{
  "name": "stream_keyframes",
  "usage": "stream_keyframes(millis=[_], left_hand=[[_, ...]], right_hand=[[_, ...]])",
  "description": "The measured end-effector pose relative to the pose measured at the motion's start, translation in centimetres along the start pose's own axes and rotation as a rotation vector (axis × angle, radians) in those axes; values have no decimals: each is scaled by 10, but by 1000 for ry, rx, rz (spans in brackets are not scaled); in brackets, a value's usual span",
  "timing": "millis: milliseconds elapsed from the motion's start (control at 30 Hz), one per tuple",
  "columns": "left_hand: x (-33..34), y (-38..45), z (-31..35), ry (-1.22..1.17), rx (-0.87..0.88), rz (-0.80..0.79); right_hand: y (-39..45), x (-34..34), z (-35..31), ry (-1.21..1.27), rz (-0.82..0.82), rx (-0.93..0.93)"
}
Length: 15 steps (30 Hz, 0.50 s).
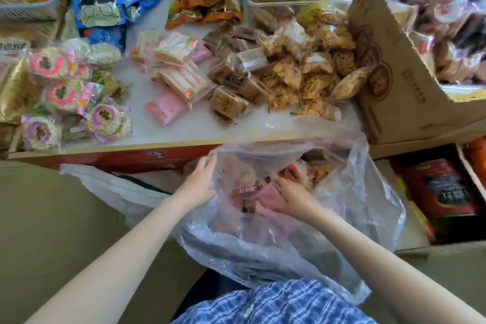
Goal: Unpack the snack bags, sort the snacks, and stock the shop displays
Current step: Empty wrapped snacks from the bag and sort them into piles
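Snacks inside the clear plastic bag (pixel 276 231) blurred behind its film, kinds unclear. Fingertips of the right hand (pixel 294 198) buried among pink packets (pixel 265 196). Cardboard box (pixel 399 81) cut off at right edge. Print on table snack wrappers too small to read.

Snack piles (pixel 236 71) on table (pixel 157 137), cardboard box (pixel 394 87) at right

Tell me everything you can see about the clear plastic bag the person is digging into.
The clear plastic bag is thin, crinkled, see-through film, wide open at the top, sitting in front of the person below the table edge. The left hand grips its rim; the right hand reaches inside among pink snack packets and pale wrapped snacks. Its lower part rests against the blue checked clothing.
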<state>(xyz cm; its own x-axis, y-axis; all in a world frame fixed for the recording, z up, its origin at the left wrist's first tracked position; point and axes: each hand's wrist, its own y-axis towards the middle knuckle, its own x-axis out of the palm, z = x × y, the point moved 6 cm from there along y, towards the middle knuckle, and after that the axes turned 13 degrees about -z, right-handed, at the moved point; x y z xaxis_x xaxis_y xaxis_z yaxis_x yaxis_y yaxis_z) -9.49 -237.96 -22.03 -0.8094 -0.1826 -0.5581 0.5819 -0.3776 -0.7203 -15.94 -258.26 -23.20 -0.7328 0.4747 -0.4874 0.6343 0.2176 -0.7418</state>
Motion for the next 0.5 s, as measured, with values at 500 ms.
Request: stream_keyframes(millis=[500], left_hand=[[-42,-3,-1,-296,26,202]], right_hand=[[-39,-72,-17,-111,211,-130]])
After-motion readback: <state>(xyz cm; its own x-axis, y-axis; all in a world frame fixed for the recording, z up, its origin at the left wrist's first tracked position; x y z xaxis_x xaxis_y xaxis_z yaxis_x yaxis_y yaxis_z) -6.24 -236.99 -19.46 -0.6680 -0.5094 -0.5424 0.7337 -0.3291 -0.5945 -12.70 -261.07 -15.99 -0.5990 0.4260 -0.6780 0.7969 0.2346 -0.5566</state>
